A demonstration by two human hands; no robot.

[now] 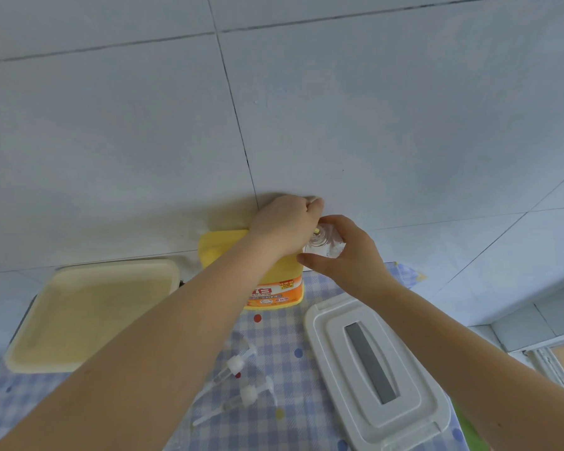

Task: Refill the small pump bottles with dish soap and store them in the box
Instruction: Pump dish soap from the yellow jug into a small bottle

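Your left hand (285,222) grips the yellow dish soap jug's (275,284) top at the tablecloth's (280,336) far edge, pumping into the clear small bottle (326,244) your right hand (342,252) cups beneath.

The big soap jug (274,288) is yellow with an orange label. It stands on the checked cloth by the wall, and an arm hides much of it. A small clear bottle (326,244) is up in the air, right beside the jug's top. Two pump tops (238,366) with long thin tubes lie flat on the cloth. The white box (376,372) sits to their right with its lid on.
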